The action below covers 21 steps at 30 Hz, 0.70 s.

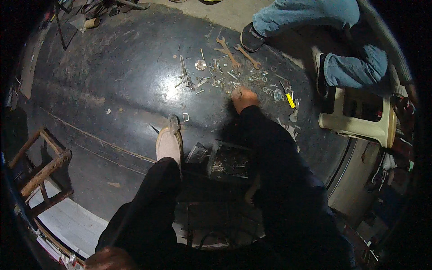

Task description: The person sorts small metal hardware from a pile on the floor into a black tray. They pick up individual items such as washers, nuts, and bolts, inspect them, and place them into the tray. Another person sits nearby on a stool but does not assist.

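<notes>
My right hand [243, 97] reaches out in a dark sleeve to a scatter of small metal parts [225, 76] on the dark floor: washers, bolts, nuts. Its fingers are bunched together, pinching what looks like a small metal part from the pile. My left hand [109, 259] lies at the bottom edge by my knee, dim and partly cut off. Two open-ended wrenches [228, 50] lie at the far side of the scatter, and a round metal disc [200, 65] to their left. A small yellow object [290, 100] lies to the right of my hand.
A dark metal box [227, 162] of small parts stands by my light shoe [168, 145]. Another person in jeans [355, 67] sits on a cream plastic stool [360, 128] at the right. A wooden stool [42, 171] stands at the left.
</notes>
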Each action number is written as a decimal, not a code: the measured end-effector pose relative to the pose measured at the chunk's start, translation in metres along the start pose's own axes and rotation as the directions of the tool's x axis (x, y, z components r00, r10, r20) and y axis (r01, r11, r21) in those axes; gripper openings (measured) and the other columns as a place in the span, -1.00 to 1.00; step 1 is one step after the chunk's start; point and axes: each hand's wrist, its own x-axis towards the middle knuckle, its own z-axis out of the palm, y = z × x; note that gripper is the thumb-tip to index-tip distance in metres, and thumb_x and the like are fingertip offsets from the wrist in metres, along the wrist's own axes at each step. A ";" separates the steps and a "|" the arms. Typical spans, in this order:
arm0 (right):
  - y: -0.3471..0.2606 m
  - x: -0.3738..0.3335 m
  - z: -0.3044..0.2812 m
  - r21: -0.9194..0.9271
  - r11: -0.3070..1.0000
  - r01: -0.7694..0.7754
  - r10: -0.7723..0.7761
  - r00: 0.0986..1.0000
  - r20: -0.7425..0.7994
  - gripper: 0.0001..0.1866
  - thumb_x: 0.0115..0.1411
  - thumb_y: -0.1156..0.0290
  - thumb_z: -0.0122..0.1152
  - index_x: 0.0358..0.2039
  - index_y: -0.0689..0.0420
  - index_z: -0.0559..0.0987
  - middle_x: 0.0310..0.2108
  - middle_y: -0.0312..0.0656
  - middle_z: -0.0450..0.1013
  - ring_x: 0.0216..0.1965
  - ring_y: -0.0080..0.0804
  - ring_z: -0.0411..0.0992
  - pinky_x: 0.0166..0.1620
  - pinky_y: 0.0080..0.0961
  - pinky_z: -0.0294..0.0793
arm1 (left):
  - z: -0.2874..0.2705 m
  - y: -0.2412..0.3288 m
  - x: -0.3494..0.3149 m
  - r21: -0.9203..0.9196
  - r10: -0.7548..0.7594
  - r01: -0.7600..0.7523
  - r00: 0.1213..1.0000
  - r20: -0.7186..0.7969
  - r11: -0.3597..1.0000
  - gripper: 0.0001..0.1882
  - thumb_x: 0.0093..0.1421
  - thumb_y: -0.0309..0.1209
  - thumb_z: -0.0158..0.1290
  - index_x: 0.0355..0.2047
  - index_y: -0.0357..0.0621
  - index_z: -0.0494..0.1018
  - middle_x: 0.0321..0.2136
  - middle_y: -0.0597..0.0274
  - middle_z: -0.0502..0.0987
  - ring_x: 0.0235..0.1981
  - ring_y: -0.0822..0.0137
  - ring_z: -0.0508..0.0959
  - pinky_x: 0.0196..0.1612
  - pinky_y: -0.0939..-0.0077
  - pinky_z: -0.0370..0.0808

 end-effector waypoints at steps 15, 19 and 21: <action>0.005 -0.007 0.007 0.251 0.967 0.030 -0.010 0.997 -0.078 -0.88 0.01 0.37 0.26 -0.40 0.07 0.59 -0.42 -0.05 0.53 -0.29 -0.03 0.54 -0.22 -0.19 0.54 | 0.012 0.003 -0.002 0.169 -0.133 0.152 0.984 -0.123 0.974 -0.86 0.24 -0.48 0.04 -0.30 -0.32 0.53 -0.45 0.00 0.61 -0.53 0.06 0.55 -0.43 0.28 0.45; 0.009 -0.009 0.000 0.190 0.967 0.173 -0.139 0.974 -0.180 -0.88 0.01 0.38 0.24 -0.40 0.07 0.60 -0.39 -0.03 0.54 -0.27 -0.01 0.53 -0.18 -0.15 0.53 | 0.015 -0.001 -0.002 0.054 -0.058 0.066 0.987 -0.147 0.996 -0.85 0.24 -0.47 0.05 -0.29 -0.31 0.54 -0.46 0.02 0.61 -0.52 0.05 0.56 -0.41 0.28 0.46; 0.009 -0.007 0.000 0.153 0.952 0.265 -0.233 0.952 -0.199 -0.86 0.01 0.39 0.22 -0.37 0.05 0.62 -0.38 -0.02 0.55 -0.26 0.00 0.52 -0.15 -0.13 0.51 | 0.013 0.000 -0.001 0.086 -0.106 0.117 0.986 -0.130 0.989 -0.85 0.25 -0.46 0.05 -0.29 -0.30 0.54 -0.46 0.02 0.61 -0.51 0.05 0.56 -0.41 0.28 0.47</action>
